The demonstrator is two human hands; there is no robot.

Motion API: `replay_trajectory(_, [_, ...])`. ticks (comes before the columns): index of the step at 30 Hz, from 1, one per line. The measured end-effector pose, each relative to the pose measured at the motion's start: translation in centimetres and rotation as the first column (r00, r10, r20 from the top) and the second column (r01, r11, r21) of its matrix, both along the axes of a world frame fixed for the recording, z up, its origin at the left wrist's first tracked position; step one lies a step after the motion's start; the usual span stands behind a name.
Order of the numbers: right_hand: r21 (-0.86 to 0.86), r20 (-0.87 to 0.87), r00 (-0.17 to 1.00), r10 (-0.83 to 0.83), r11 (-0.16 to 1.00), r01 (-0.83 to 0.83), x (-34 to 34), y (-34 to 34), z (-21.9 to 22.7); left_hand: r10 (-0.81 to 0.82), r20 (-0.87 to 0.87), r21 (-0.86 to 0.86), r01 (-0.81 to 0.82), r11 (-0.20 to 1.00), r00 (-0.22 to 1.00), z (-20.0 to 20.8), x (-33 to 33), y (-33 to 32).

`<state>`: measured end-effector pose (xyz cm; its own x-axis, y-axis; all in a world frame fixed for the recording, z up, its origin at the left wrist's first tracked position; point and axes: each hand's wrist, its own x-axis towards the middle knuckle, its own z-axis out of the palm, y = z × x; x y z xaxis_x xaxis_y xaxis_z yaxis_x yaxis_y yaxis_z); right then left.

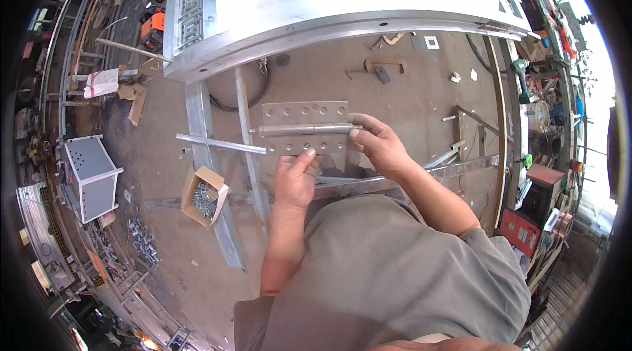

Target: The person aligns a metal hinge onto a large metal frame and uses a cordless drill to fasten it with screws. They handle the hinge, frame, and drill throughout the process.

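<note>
Workshop floor below; both hands' grip [296, 176] [378, 143] on hinge [304, 128].

Both forearms reach forward, left hand [294, 178] with thumb raised, right hand [380, 145] curled, fingertips in a pinching grip.

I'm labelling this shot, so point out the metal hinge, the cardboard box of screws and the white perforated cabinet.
metal hinge [304, 112]: head view, upper leaf.
cardboard box of screws [205, 197]: head view, open top.
white perforated cabinet [92, 176]: head view, side panel.
</note>
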<state>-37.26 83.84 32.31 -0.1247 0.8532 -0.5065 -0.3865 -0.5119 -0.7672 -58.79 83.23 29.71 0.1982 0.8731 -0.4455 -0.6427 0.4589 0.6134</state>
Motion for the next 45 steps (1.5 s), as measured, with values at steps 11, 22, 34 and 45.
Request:
replay_trajectory(11, [-0.013, 0.063, 0.998, -0.012, 1.000, 0.013, -0.6, 0.1, -0.6, -0.040, 0.017, -0.021, 0.041, 0.999, 0.999, -0.5, -0.2, 0.6])
replay_trajectory(22, [0.023, 0.093, 0.996, -0.007, 1.000, 0.005, 0.1, -0.2, -0.8, -0.065, 0.034, -0.018, 0.065, 0.998, 0.997, 0.4, 0.6, 1.3])
replay_trajectory(34, [0.051, 0.107, 0.994, 0.013, 0.999, -0.018, 0.9, -0.3, -0.9, -0.057, 0.039, -0.033, 0.059, 0.998, 0.998, 1.3, 1.4, 1.7])
replay_trajectory(45, [0.006, 0.071, 0.996, -0.058, 0.998, 0.058, 0.2, -0.4, 0.1, -0.134, 0.013, -0.039, 0.134, 0.990, 0.991, -1.3, 0.5, 1.4])
